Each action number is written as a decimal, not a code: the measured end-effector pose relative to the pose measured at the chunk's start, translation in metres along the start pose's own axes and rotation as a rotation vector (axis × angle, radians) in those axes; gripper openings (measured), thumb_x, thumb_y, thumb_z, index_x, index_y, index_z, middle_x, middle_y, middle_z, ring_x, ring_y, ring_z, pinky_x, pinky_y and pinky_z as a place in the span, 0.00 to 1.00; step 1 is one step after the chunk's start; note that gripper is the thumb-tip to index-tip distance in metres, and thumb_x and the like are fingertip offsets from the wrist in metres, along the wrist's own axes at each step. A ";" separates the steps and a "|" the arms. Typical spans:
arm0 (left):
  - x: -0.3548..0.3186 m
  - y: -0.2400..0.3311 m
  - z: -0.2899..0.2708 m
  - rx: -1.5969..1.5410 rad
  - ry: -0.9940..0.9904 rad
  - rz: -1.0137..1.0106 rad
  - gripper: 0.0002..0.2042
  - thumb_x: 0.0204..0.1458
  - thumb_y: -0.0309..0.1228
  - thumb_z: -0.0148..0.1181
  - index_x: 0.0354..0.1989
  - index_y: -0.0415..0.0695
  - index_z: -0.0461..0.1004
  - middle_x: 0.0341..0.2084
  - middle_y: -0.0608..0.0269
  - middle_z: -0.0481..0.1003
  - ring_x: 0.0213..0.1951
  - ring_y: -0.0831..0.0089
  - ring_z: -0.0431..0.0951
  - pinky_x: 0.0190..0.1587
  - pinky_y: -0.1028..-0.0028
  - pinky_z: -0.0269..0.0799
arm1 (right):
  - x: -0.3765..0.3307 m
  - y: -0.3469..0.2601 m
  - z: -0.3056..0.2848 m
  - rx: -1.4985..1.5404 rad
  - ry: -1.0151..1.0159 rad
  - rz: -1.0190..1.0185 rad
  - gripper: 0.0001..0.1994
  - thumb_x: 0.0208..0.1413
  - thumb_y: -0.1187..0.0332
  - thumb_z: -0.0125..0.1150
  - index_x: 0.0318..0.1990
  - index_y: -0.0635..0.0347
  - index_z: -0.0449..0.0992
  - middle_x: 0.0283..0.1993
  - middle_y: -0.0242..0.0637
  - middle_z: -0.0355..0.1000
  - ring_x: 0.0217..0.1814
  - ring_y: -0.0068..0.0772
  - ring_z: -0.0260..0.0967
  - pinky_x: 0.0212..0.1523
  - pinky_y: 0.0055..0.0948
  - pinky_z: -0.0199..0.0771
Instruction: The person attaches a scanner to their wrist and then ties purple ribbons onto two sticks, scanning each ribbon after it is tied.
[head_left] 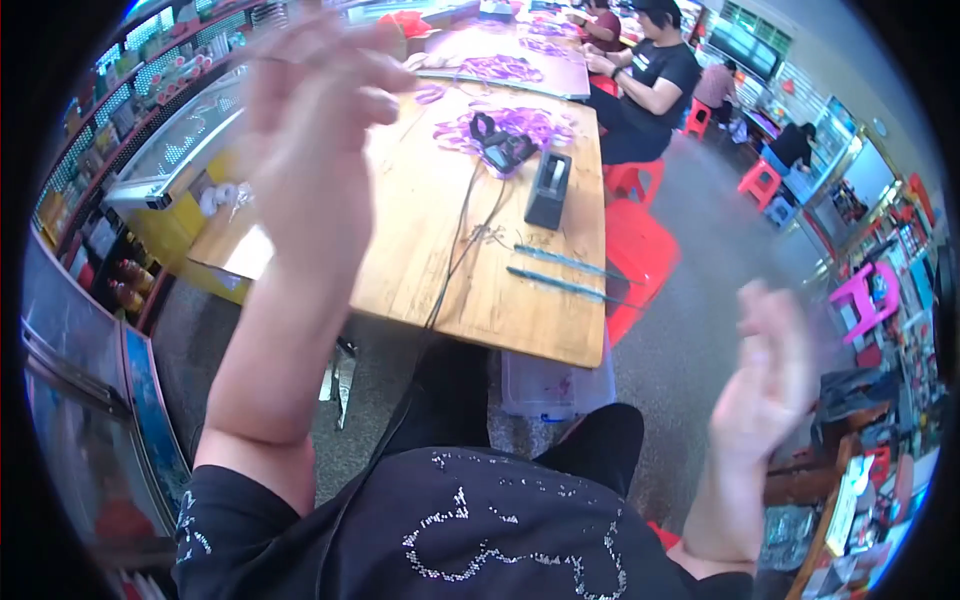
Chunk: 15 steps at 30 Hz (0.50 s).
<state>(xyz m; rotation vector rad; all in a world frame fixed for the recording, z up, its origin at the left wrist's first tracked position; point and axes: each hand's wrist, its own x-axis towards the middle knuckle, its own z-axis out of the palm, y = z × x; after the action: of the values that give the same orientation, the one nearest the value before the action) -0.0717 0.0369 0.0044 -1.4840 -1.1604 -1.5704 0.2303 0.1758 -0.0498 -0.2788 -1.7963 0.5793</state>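
At full size first: a wooden table (560,330), with a red stool (640,255) beside its right edge. Toward the far edge, a spread of purple pieces (555,122). Over the table's left side, a blurred left hand (315,120), half-wide, with nothing seen in it. Well outside the right edge, above the floor, a right hand (770,375), loosely bent, seemingly empty. In front of the purple pieces, a black strapped device (505,150); near the right edge, a black tape dispenser (545,205). By the near right corner, two teal strips (555,282), with thin ends past the right edge. For good handling, probably best to reach in clear of the black cable (435,310) and grip mid-strip. Smallest, brown bits (485,235).
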 end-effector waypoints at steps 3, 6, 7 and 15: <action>-0.038 -0.100 0.050 -0.332 0.036 -0.742 0.05 0.48 0.26 0.53 0.34 0.42 0.71 0.29 0.67 0.73 0.31 0.77 0.73 0.30 0.81 0.64 | -0.064 0.065 0.004 0.057 -0.062 0.488 0.10 0.55 0.81 0.48 0.43 0.69 0.73 0.37 0.40 0.74 0.40 0.28 0.71 0.43 0.25 0.70; -0.104 -0.214 0.104 0.127 -0.294 -0.844 0.07 0.46 0.29 0.59 0.35 0.43 0.76 0.22 0.67 0.74 0.25 0.80 0.71 0.28 0.78 0.67 | -0.133 0.117 -0.009 0.102 -0.038 0.864 0.10 0.56 0.78 0.48 0.42 0.68 0.74 0.36 0.39 0.74 0.35 0.24 0.70 0.35 0.21 0.69; -0.103 -0.210 0.128 0.189 -0.378 -0.846 0.07 0.45 0.29 0.60 0.33 0.42 0.77 0.24 0.64 0.76 0.27 0.78 0.74 0.30 0.77 0.69 | -0.159 0.131 -0.019 0.070 -0.006 0.960 0.10 0.56 0.77 0.48 0.43 0.68 0.73 0.36 0.39 0.74 0.33 0.23 0.70 0.32 0.20 0.68; -0.108 -0.272 0.211 0.767 -0.710 -0.663 0.23 0.39 0.40 0.62 0.46 0.43 0.72 0.38 0.51 0.74 0.44 0.55 0.72 0.52 0.64 0.64 | -0.253 0.184 -0.021 0.115 -0.013 1.451 0.10 0.58 0.77 0.47 0.45 0.68 0.72 0.37 0.42 0.75 0.31 0.24 0.72 0.30 0.19 0.70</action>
<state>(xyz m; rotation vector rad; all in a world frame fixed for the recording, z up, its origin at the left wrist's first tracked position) -0.2253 0.3227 -0.1529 -1.1660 -2.5045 -0.7090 0.3079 0.2177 -0.3507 -1.5271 -1.3069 1.6427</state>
